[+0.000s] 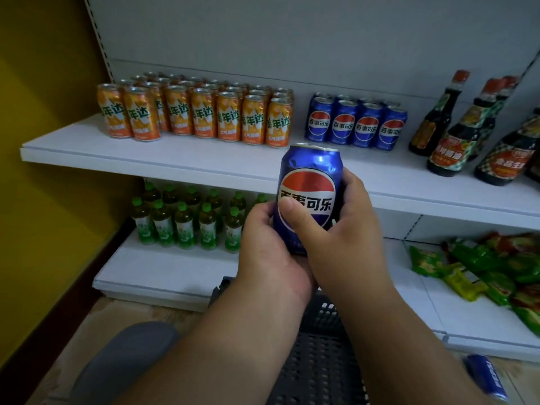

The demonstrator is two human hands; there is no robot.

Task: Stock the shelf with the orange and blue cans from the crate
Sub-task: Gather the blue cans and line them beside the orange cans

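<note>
Hands: left hand (267,238) and right hand (336,229) both grip the blue can (309,188), fingers curled round it.
Can: upright.
Shelf: blue cans (355,124) stand up ahead, slightly right.

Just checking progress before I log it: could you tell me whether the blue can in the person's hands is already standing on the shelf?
No, the blue can is held in front of the shelf edge by both hands.

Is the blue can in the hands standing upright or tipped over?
Upright. The blue can has its rim on top and its logo reads level. The left hand and right hand both grip it.
</note>
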